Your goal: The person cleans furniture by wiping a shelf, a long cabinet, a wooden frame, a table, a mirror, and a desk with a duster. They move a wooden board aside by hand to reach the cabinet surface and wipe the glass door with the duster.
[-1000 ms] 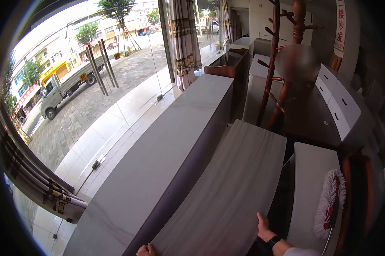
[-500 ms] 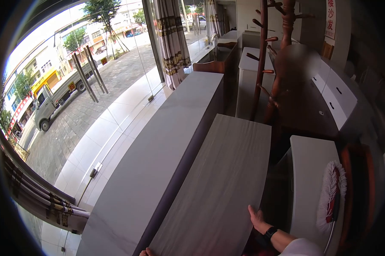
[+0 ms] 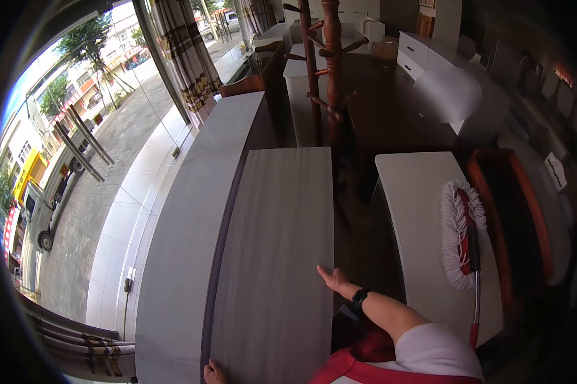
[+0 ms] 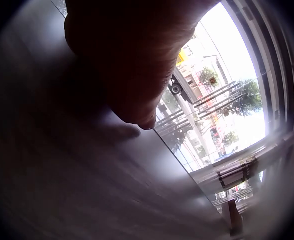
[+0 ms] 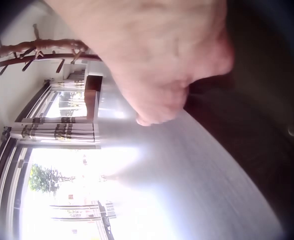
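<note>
A long grey wood-grain tabletop [image 3: 275, 237] lies lengthwise in front of me, close beside a pale marbled counter [image 3: 186, 224]. Near the bottom of the head view, my left hand [image 3: 215, 373] grips the tabletop's left edge. In the left wrist view that hand [image 4: 132, 65] is dark and close over the surface, its fingertip by the edge. Farther along, my right hand [image 3: 333, 279] holds the right edge, thumb on top. The right wrist view shows this hand [image 5: 162, 65] bent over the edge, with some fingers hidden.
At right stands a white cabinet [image 3: 407, 198] with a fringed duster [image 3: 456, 233] on it, beside a reddish wood frame [image 3: 522, 211]. Ahead are a wooden coat rack [image 3: 332, 70] and a dark wooden table [image 3: 391, 109]. Glass and a curtain [image 3: 183, 57] line the left side.
The head view has swung right, so the surroundings shift left. The tabletop has straightened, its far end now nearer the counter. Both hands stay at its edges.
</note>
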The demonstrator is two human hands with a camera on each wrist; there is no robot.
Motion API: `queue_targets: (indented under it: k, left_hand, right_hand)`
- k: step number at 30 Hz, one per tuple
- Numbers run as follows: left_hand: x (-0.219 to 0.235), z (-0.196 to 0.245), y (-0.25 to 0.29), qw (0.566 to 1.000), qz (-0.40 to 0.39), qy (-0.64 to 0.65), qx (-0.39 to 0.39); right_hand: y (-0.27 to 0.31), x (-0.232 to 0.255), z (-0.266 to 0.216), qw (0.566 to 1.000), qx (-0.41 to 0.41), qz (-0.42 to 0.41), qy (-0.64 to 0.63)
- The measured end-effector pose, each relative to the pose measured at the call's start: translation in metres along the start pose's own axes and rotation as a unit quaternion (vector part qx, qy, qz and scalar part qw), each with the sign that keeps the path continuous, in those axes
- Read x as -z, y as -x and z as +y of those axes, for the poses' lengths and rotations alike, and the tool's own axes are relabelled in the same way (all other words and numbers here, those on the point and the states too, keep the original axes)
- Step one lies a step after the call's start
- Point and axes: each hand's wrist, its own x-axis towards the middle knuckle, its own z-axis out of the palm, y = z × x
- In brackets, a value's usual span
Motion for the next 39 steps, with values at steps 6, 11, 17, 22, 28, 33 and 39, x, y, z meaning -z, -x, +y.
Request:
queue_targets:
  k: [6, 11, 17, 22, 28, 33, 39]
  left_hand:
    - [-0.002, -0.02, -0.012, 0.995, -0.009, 0.086, -0.059]
    - [-0.021, -0.064, -0.011, 0.964, -0.007, 0.249, -0.088]
    - [0.067, 0.053, 0.122, 0.893, -0.151, 0.422, 0.036]
    - [0.057, 0.106, 0.182, 0.837, -0.294, 0.457, 0.059]
    - [0.054, 0.194, 0.255, 0.739, -0.452, 0.499, 0.027]
    - [0.038, 0.246, 0.3, 0.646, -0.544, 0.535, 0.023]
    - [0.008, 0.299, 0.318, 0.604, -0.61, 0.513, -0.006]
  right_hand:
    - [0.092, 0.072, 0.033, 0.961, 0.248, -0.05, 0.115]
    - [0.205, 0.161, 0.15, 0.957, 0.148, 0.043, 0.248]
    - [0.315, 0.238, 0.257, 0.893, -0.044, 0.293, 0.339]
    - [0.34, 0.271, 0.263, 0.881, -0.08, 0.343, 0.316]
    - [0.339, 0.315, 0.275, 0.889, -0.092, 0.351, 0.278]
    - [0.333, 0.315, 0.314, 0.945, -0.114, 0.263, 0.155]
    - [0.339, 0.301, 0.314, 0.96, -0.096, 0.257, 0.048]
